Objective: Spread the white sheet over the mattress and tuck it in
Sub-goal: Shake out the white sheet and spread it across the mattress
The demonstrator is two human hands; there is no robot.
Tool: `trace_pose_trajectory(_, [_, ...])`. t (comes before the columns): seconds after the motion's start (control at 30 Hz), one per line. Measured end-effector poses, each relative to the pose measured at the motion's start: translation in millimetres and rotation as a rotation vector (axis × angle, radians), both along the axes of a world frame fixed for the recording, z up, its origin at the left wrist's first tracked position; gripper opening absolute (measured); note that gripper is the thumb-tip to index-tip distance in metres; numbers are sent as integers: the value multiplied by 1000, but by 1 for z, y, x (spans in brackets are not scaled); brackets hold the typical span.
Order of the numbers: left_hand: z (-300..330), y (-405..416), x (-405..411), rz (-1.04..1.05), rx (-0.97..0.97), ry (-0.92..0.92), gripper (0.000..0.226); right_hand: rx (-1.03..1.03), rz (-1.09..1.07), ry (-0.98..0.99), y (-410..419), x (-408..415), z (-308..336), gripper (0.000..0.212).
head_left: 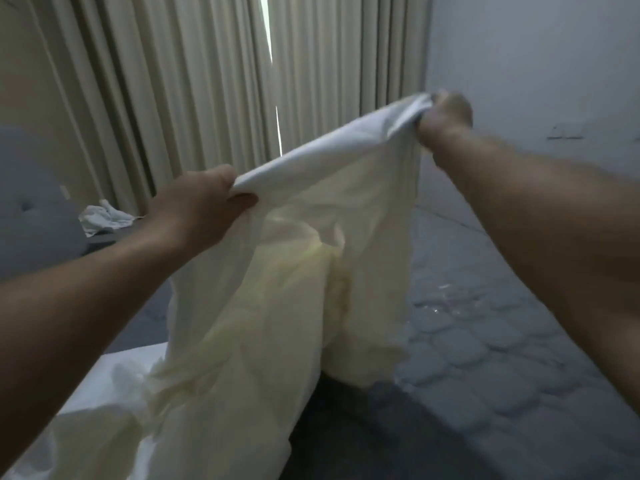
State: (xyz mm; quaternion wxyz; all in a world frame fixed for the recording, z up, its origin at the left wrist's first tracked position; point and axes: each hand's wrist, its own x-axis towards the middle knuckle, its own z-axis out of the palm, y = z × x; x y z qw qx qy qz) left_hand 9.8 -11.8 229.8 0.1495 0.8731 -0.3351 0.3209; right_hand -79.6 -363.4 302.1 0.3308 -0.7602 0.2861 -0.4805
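Note:
The white sheet (311,244) hangs in the air between my two raised hands, its top edge stretched taut. My left hand (204,206) grips that edge at the lower left. My right hand (446,114) clutches a bunched corner higher up at the right. The rest of the sheet droops in folds and trails down to the bottom left of the view. Below and to the right lies the quilted grey mattress (512,344), bare where it shows. The sheet hides the middle of the mattress.
Beige curtains (207,81) hang behind, with a bright slit of daylight between them. A grey padded headboard (31,216) stands at the left, with a crumpled white cloth (104,216) beside it. A pale wall (536,57) closes the right side.

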Motion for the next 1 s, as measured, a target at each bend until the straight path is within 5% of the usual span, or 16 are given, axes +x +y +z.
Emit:
trace_pose_trajectory(0.1, [17,-29,-13,-73,-101,-51,40,29,96,-541,-2,-16,75,39])
trace_pose_trajectory(0.2, [18,-48,-21,-118,-59,22,36,-129,95,-624,2,-37,79,51])
trace_pose_trajectory(0.33, [-26,-54,-28,-238,165,199,34,-367,-61,-46,-32,-67,-9,29])
trace_pose_trajectory(0.53, [-123,-77,-67,-473,471,663,22,39,-182,1042,-106,-157,-241,41])
trace_pose_trajectory(0.7, [-180,-129,-96,-482,697,632,37,320,-202,953,-92,-206,-358,46])
trace_pose_trajectory(0.8, [-212,-162,-110,-433,869,549,57,470,-181,792,-83,-209,-387,67])
trace_pose_trajectory(0.9, [-245,-190,-123,-446,915,577,80,520,-212,794,-87,-211,-401,81])
trace_pose_trajectory(1.0, [-279,-216,-136,-485,1021,585,116,478,-211,865,-101,-219,-418,73])
